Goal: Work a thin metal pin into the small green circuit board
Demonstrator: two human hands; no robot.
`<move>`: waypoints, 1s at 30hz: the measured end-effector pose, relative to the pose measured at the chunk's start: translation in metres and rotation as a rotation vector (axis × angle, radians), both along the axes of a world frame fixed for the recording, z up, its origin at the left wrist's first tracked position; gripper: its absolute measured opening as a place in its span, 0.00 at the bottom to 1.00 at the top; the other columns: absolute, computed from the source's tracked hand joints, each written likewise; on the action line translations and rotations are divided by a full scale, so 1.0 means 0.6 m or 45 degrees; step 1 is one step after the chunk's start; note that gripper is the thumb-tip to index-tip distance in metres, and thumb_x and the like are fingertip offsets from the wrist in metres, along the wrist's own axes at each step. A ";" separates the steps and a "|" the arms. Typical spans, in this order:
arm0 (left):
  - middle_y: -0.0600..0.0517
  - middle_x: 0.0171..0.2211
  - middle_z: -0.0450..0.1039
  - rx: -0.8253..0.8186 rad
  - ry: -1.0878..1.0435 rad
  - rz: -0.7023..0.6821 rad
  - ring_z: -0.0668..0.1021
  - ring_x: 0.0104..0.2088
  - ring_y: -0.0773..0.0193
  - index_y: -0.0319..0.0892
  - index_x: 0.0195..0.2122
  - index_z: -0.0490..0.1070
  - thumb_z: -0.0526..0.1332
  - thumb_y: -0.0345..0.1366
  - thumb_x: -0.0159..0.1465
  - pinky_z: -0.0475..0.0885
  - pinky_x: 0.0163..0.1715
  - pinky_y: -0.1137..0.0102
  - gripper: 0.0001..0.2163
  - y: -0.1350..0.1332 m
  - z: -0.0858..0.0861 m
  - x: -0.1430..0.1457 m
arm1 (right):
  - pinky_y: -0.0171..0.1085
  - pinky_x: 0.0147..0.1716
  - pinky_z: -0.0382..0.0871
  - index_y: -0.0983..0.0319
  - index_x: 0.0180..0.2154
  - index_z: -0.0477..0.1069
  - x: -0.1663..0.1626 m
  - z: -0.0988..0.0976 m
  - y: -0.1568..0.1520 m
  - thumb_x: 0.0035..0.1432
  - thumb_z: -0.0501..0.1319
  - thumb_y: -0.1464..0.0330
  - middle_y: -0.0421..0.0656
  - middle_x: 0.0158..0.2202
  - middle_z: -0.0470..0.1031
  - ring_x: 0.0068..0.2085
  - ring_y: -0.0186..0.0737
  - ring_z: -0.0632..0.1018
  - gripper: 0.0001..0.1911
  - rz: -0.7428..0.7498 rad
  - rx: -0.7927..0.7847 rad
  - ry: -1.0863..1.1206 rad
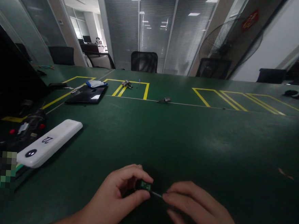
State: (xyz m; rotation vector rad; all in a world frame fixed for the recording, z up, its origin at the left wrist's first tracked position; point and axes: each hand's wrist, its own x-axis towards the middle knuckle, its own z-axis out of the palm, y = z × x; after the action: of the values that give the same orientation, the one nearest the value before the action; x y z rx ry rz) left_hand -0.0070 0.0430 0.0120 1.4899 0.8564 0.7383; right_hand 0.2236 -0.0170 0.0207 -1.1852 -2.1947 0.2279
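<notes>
My left hand (119, 197) pinches a small dark part with a green face (144, 185) between thumb and fingers, just above the green table mat (178, 141). My right hand (196, 210) is closed around a thin metal tool (157, 194) whose tip touches the small part's right side. Both hands sit at the near edge of the table, close together. The tool's handle is hidden inside my right hand.
A white oblong device marked "22" (50, 142) lies to the left. A dark tool with red buttons (27, 129) is beside it. Farther off lie a black tablet (86, 94), a blue-white item (95, 84), small metal parts (127, 84) and a bit (164, 100). Chairs and a fan (228, 46) stand behind.
</notes>
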 end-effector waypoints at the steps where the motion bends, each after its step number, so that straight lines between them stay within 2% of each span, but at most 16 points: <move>1: 0.48 0.38 0.75 -0.041 -0.028 0.004 0.75 0.43 0.57 0.43 0.41 0.76 0.66 0.34 0.60 0.68 0.40 0.66 0.07 0.000 -0.002 -0.001 | 0.29 0.37 0.77 0.55 0.47 0.72 -0.005 -0.002 -0.002 0.55 0.63 0.77 0.41 0.41 0.79 0.39 0.36 0.82 0.19 -0.018 -0.037 0.025; 3: 0.48 0.38 0.75 -0.069 -0.071 0.014 0.75 0.43 0.58 0.42 0.40 0.76 0.67 0.32 0.59 0.68 0.40 0.66 0.08 0.000 -0.006 -0.005 | 0.30 0.41 0.77 0.55 0.46 0.71 -0.016 -0.003 -0.005 0.57 0.61 0.75 0.41 0.41 0.79 0.41 0.36 0.81 0.16 -0.077 -0.103 0.093; 7: 0.48 0.39 0.74 -0.072 -0.153 -0.060 0.75 0.42 0.59 0.39 0.41 0.76 0.66 0.29 0.60 0.68 0.41 0.66 0.08 0.002 -0.018 -0.016 | 0.30 0.39 0.76 0.55 0.46 0.70 -0.034 -0.005 -0.006 0.61 0.59 0.73 0.40 0.40 0.78 0.40 0.35 0.81 0.12 -0.123 -0.294 0.240; 12: 0.48 0.41 0.74 -0.111 -0.137 -0.086 0.75 0.43 0.61 0.39 0.43 0.75 0.66 0.29 0.61 0.69 0.40 0.67 0.09 0.005 -0.024 -0.024 | 0.31 0.38 0.74 0.54 0.46 0.71 -0.035 -0.013 -0.004 0.63 0.58 0.73 0.40 0.40 0.76 0.40 0.34 0.79 0.11 -0.068 -0.437 0.314; 20: 0.48 0.41 0.73 -0.093 -0.096 -0.102 0.75 0.42 0.60 0.39 0.43 0.75 0.64 0.29 0.62 0.70 0.42 0.66 0.08 0.021 -0.024 -0.009 | 0.32 0.39 0.73 0.53 0.49 0.70 -0.011 -0.020 0.018 0.63 0.58 0.75 0.39 0.42 0.75 0.41 0.33 0.78 0.15 -0.001 -0.473 0.388; 30: 0.49 0.41 0.75 -0.021 0.034 -0.056 0.74 0.48 0.57 0.42 0.43 0.76 0.65 0.29 0.62 0.69 0.48 0.63 0.08 0.039 -0.032 0.010 | 0.33 0.35 0.74 0.55 0.46 0.73 0.008 -0.029 0.045 0.62 0.58 0.76 0.40 0.38 0.76 0.38 0.34 0.78 0.13 0.004 -0.532 0.417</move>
State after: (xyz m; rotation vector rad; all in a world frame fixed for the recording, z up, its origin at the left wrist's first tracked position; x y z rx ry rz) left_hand -0.0011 0.0665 -0.0075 1.5024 0.8458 0.6788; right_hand 0.2286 0.0103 0.0034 -1.2555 -1.9102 0.8531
